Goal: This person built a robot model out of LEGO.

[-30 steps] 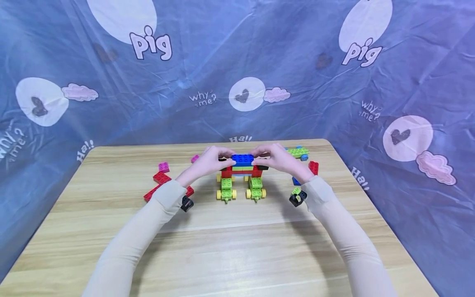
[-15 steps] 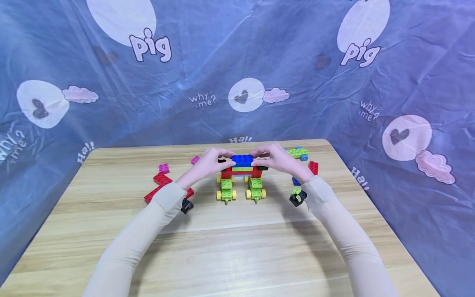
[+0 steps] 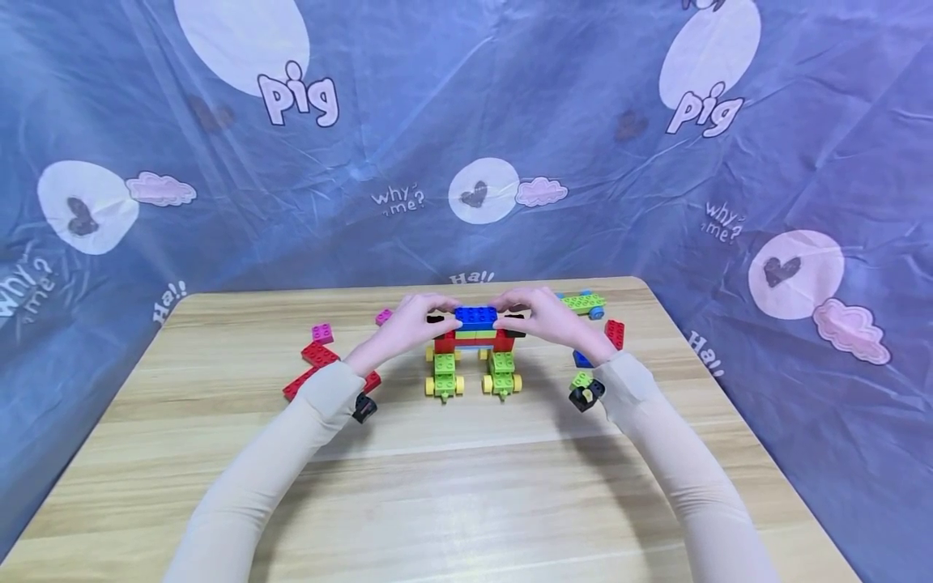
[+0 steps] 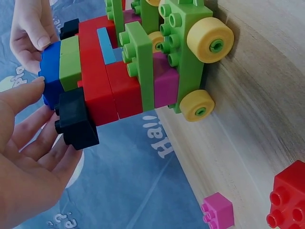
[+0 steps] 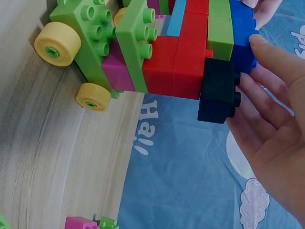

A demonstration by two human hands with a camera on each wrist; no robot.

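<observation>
A building-block model on wheels stands at the table's far middle, topped by a blue brick. My left hand pinches the blue brick's left end, thumb on its near side and fingers behind. At the other end my right hand grips it the same way. Lime-green bricks lie directly under the blue one, over red bricks. Black bricks stick out at both sides, beside my fingers. Below, purple bricks join to green wheeled bases with yellow wheels.
Red bricks, pink bricks and a black piece lie to the left. Towards the right are a black-and-green piece, a blue brick, a red brick and a green wheeled base. A patterned cloth hangs behind the table.
The head view has tilted slightly, so the scene sits a little lower. Both hands stay at the blue brick, and the model stands in the same place.
</observation>
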